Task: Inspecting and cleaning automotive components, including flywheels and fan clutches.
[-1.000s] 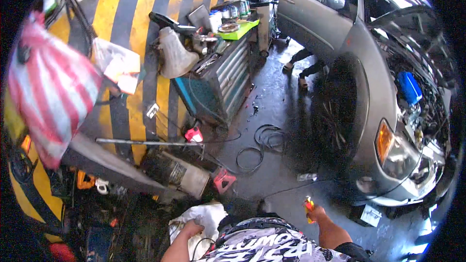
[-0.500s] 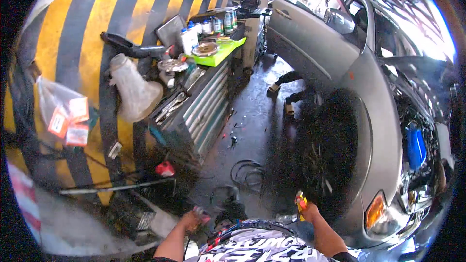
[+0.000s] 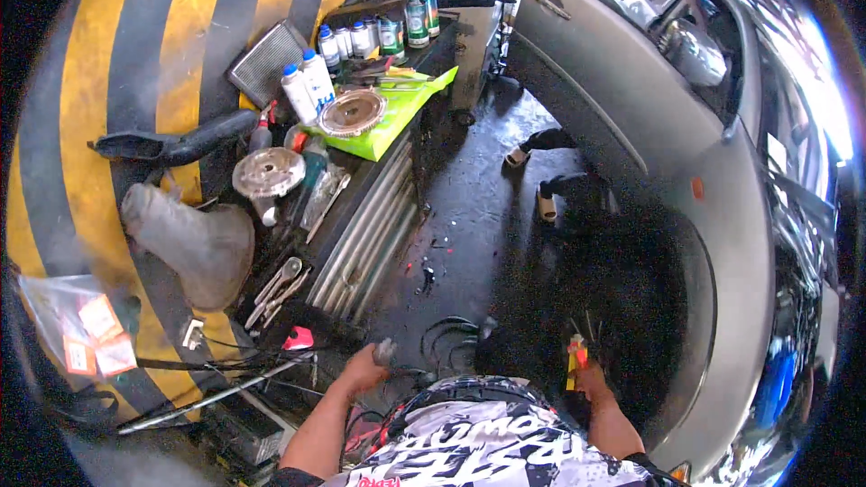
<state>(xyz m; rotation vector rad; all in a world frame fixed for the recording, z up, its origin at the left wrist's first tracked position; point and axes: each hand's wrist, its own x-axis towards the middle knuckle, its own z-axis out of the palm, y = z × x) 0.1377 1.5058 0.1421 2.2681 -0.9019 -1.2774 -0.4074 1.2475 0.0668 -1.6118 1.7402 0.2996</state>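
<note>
My left hand (image 3: 363, 372) is closed around a small, blurred grey object (image 3: 385, 352), whose kind I cannot make out. It is held low, in front of the workbench's near end. Over to the right, my right hand (image 3: 593, 382) grips a slim yellow-and-red object (image 3: 576, 361) that points away from me. Its kind does not show clearly. The dark front wheel area of the silver car (image 3: 672, 203) lies just beyond and beside this hand. Both forearms reach out past my patterned shirt.
A workbench (image 3: 365, 257) on the left carries metal discs (image 3: 354, 113), white bottles (image 3: 307, 86), cans (image 3: 417, 22) and wrenches (image 3: 278, 293). Dark hose coils (image 3: 446, 335) lie on the floor. By the open car door (image 3: 577, 63), another person's feet (image 3: 547, 206) show.
The view has shifted forward, so the bench and its items look larger and nearer. Both hands still hold their things; the left hand has risen slightly in the picture.
</note>
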